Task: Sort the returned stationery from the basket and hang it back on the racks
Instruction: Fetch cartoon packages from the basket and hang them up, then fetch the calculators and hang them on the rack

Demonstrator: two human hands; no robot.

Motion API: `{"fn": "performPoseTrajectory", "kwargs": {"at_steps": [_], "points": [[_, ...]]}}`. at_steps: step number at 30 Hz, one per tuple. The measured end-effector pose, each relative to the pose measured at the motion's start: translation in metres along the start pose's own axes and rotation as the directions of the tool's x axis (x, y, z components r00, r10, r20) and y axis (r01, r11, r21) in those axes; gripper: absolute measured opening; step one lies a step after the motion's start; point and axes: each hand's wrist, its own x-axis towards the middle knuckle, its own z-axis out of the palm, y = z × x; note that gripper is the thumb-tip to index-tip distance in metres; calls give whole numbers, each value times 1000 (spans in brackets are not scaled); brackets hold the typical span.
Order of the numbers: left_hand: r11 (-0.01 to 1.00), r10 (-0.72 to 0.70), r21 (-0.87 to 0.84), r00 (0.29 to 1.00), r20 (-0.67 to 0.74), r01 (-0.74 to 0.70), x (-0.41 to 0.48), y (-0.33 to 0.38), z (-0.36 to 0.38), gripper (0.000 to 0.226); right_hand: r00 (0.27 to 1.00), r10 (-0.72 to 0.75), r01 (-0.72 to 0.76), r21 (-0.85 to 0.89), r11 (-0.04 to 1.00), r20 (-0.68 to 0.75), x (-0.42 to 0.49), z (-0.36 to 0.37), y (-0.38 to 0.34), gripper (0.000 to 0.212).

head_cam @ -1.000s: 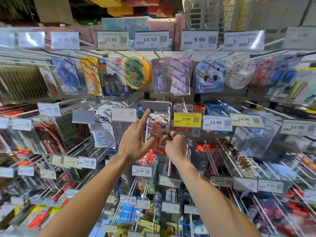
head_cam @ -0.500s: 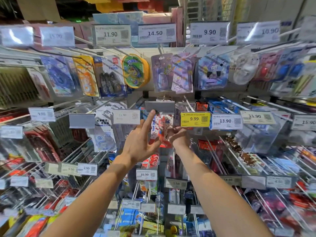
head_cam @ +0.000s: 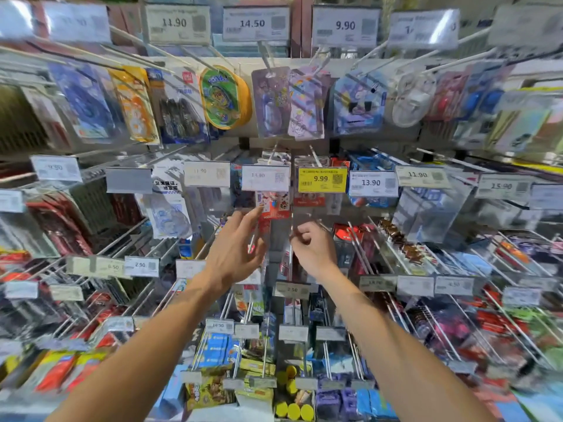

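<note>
A red and white cartoon stationery pack (head_cam: 273, 206) hangs on a hook of the middle rack row, just behind a white 13.90 price tag (head_cam: 265, 178). My left hand (head_cam: 236, 249) is below and left of the pack, palm open and fingers spread, with its forefinger tip reaching the pack's lower left edge. To the right, slightly under the pack, my right hand (head_cam: 313, 246) has its fingers curled in and holds nothing. No basket is in view.
Wire hooks full of packaged stationery cover the whole wall, each with a price tag at its tip. A yellow 9.99 tag (head_cam: 322, 180) hangs right of the pack. Long bare hook rods (head_cam: 359, 251) jut out toward me near my right hand.
The pack went onto the hook and both hands let go and dropped below it. The price tag, flipped up before, now hangs down in front of the pack.
</note>
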Motion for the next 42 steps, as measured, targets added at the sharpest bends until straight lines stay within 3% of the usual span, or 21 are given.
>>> {"fn": "performPoseTrajectory", "kwargs": {"at_steps": [3, 9, 12, 17, 19, 22, 25, 29, 36, 39, 42], "points": [[992, -116, 66, 988, 98, 110, -17, 13, 1, 51, 994, -62, 66, -39, 997, 95, -19, -13, 7, 8], [963, -235, 177, 955, 181, 203, -64, 64, -7, 53, 927, -168, 205, -80, 975, 335, -63, -33, 28, 23], [937, -322, 198, 931, 170, 288, -104, 96, -10, 38, 834, -211, 285, -72, 956, 511, -88, -42, 36, 23], [801, -588, 284, 780, 213, 526, -195, 155, -11, 39, 600, -288, 494, -63, 867, 746, -146, -47, 55, 41], [708, -706, 237, 668, 236, 665, -244, 183, -10, 49, 507, -272, 541, -56, 839, 818, -176, -47, 63, 41], [530, -844, 214, 486, 226, 820, -324, 238, -21, 43, 328, -260, 603, 10, 798, 908, -233, -37, 69, 30], [294, -954, 180, 276, 118, 939, -415, 295, -45, 48, 131, -287, 657, 133, 742, 949, -306, -19, 66, 34], [28, -998, 97, 34, -59, 995, -539, 394, -78, 51, -161, -302, 687, 327, 649, 940, -435, -10, 42, 37], [-351, -874, -102, -364, -321, 931, -714, 634, -106, 62, -633, -278, 588, 682, 434, 723, -713, -60, 16, 34], [-494, -756, -230, -545, -363, 838, -784, 757, -105, 66, -781, -199, 504, 786, 357, 591, -840, -107, 22, 36], [-621, -630, -319, -698, -339, 716, -835, 879, -99, 60, -873, -162, 412, 874, 259, 460, -957, -166, 38, 35]]}}
